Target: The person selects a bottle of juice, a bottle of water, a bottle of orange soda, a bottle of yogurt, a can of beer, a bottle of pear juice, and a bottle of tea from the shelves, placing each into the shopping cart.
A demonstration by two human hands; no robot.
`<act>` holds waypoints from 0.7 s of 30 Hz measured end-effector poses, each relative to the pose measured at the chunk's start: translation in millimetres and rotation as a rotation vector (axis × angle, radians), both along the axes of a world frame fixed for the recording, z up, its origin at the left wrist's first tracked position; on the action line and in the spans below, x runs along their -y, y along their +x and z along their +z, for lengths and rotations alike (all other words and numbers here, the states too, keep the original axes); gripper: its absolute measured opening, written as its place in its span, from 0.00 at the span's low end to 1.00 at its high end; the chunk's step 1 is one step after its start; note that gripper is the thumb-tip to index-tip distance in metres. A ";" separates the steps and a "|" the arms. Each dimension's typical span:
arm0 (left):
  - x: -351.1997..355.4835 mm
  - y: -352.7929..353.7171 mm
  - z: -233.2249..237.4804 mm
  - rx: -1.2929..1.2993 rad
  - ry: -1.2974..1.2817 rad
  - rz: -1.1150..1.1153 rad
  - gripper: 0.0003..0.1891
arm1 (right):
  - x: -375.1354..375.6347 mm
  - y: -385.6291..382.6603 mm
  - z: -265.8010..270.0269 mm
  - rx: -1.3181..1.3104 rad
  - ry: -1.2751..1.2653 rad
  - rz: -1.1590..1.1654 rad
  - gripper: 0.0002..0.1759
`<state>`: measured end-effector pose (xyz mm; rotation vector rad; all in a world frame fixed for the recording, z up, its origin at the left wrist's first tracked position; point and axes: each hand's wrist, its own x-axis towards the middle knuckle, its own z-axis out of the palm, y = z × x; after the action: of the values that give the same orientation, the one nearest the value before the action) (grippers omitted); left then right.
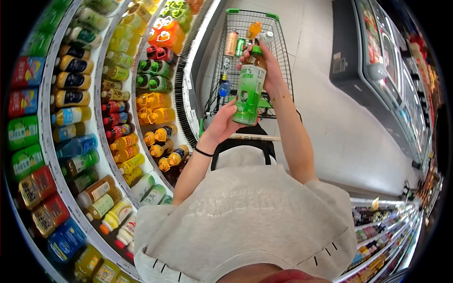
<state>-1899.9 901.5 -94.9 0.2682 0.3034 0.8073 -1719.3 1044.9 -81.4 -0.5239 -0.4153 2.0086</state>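
A bottle with a green and white label and a green cap (250, 85) is held up over the cart, between both hands. My left hand (225, 121) is closed round its lower end, a black band on the wrist. Near the cap, my right hand (270, 66) grips the upper part, its fingers partly hidden behind the bottle. Beneath them stands a wire shopping cart (283, 56) with green corners. Inside it are an orange bottle (255, 29), a brownish bottle (231, 43), a green can (240, 46) and a blue item (224, 88).
Shelves (101, 118) packed with drink bottles curve along the left side. A grey chest freezer (349, 61) with glass lids stands at the right. Pale floor tiles (311, 56) lie between cart and freezer. More stocked shelves (377, 240) are at the lower right.
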 end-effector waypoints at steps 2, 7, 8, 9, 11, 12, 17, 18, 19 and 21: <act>13.3 -17.9 6.8 -0.103 0.059 0.139 0.32 | 2.1 -32.1 12.6 0.140 0.044 -0.003 0.21; 61.5 -69.9 24.8 -0.690 0.146 0.624 0.26 | 5.6 -141.2 21.5 0.201 0.194 0.284 0.26; 69.5 -80.0 32.5 -0.761 0.185 0.710 0.27 | 9.5 -164.1 25.7 0.170 0.257 0.397 0.28; 79.5 -85.3 42.4 -0.853 0.183 0.836 0.30 | 16.3 -189.5 35.4 0.183 0.316 0.460 0.28; 105.4 -105.3 43.0 -1.063 0.196 1.000 0.36 | 34.8 -233.8 46.2 0.217 0.474 0.629 0.30; 115.6 -113.4 45.3 -1.164 0.201 1.089 0.37 | 43.8 -253.3 47.8 0.217 0.538 0.700 0.29; 168.1 -159.8 53.5 -1.555 0.104 1.417 0.41 | 100.9 -323.1 84.1 0.424 0.991 0.827 0.44; 176.4 -170.1 54.6 -1.567 0.080 1.460 0.41 | 107.8 -338.2 78.1 0.402 1.050 0.833 0.47; 184.0 -180.5 55.7 -1.646 0.074 1.476 0.41 | 117.0 -348.2 90.4 0.398 1.065 0.868 0.49; 195.1 -202.0 55.1 -1.751 0.075 1.489 0.42 | 131.1 -370.0 102.4 0.354 1.083 0.867 0.44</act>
<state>-2101.9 706.4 -39.9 0.8135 2.3109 1.8653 -2089.3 913.8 21.0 0.0416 -2.0589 2.0424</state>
